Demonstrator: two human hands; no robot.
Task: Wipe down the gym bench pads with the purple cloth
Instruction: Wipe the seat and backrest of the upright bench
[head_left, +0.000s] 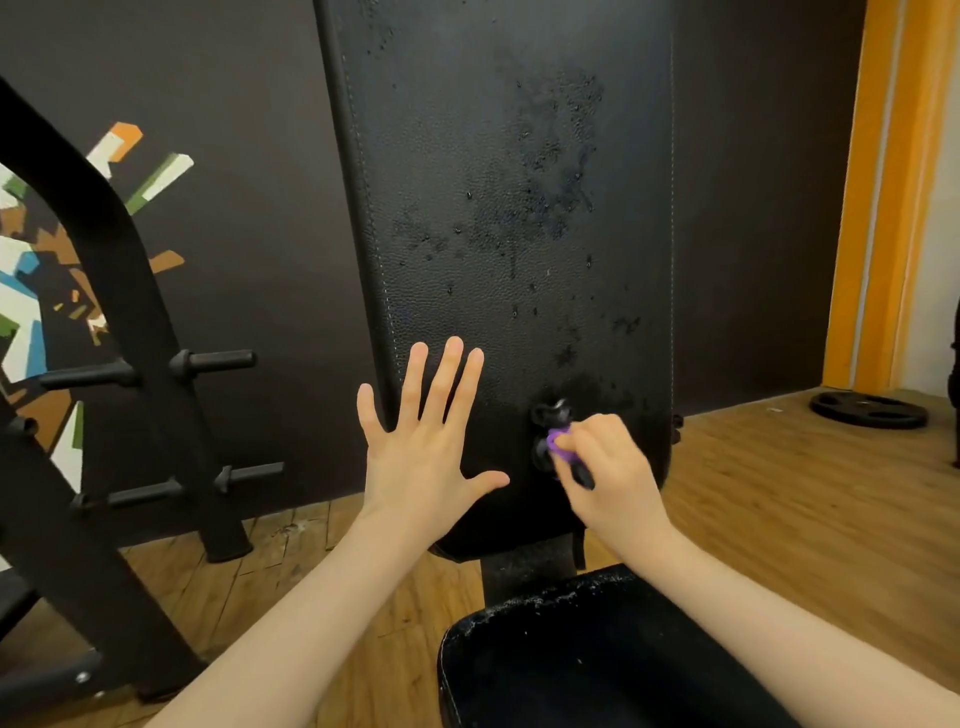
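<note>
Rack (156, 374) left of back pad (519, 208); weight plate (868, 410) on floor right.

Dark wall (249, 156); wooden floor (779, 493); black rack (140, 322); orange trim (883, 182).

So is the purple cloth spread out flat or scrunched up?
Scrunched up. Only a small purple cloth wad peeks from the curled right hand against the back pad.

Head view looks forward and down, close on the back pad (509, 208).
</note>
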